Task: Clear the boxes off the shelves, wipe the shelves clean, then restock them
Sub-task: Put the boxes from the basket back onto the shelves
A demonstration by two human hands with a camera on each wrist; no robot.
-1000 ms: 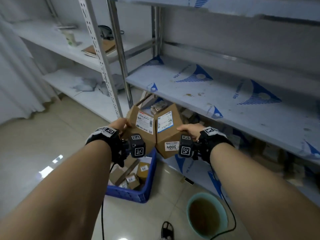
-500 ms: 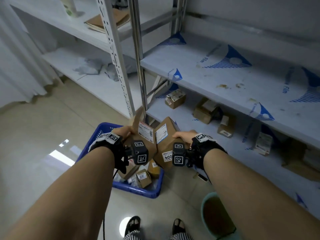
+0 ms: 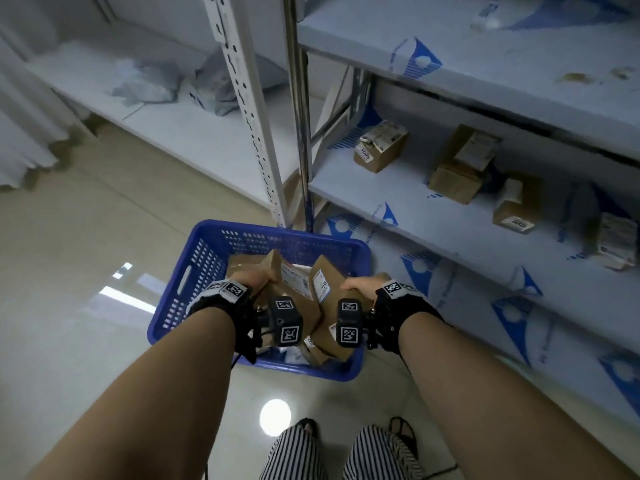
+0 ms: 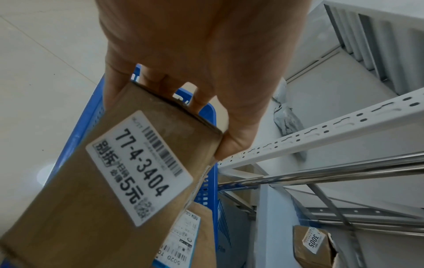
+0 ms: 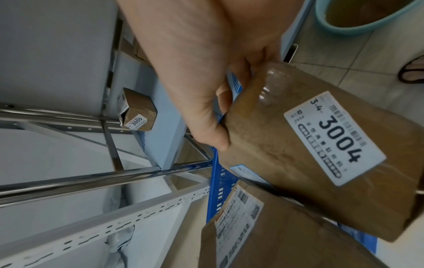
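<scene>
Both hands (image 3: pixel 360 285) gripping boxes (image 3: pixel 322 289)

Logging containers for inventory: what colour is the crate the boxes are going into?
Blue, with perforated sides; the crate shows best in the head view.

basket (image 3: pixel 207 252): open top, cardboard boxes (image 3: pixel 249 263) piled inside; left of it bare floor (image 3: pixel 86 237) | behind: shelf uprights (image 3: pixel 242 109) block passage; lower shelf (image 3: pixel 408 202): gaps between scattered boxes (image 3: pixel 379 150)
</scene>
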